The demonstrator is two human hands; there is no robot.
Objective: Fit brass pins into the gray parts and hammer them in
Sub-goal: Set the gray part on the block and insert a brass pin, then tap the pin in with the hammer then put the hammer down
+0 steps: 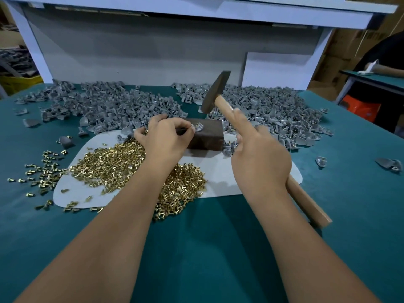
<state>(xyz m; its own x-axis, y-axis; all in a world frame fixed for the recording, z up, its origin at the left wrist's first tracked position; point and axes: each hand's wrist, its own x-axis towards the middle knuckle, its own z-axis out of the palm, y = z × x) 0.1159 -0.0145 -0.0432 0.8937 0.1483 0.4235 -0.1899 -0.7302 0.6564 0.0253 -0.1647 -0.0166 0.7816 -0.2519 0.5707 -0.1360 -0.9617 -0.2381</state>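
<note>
A dark metal block (pixel 206 138) stands on a white sheet (pixel 218 178) in the middle of the table. On its top lies a gray part (pixel 197 127) with a brass pin in it. My left hand (pixel 162 136) pinches that part at the block's left edge. My right hand (pixel 260 158) grips the wooden handle of a hammer (pixel 215 92), index finger stretched along the handle. The hammer's dark head hangs raised above and behind the block. A heap of loose brass pins (pixel 118 162) covers the sheet's left half.
Two big heaps of gray parts lie behind the block, at back left (pixel 105 103) and at back right (pixel 273 108). Stray pins (pixel 43 169) and single gray parts dot the green table (pixel 196 248). A white shelf frame closes the back. Another person sits at far right.
</note>
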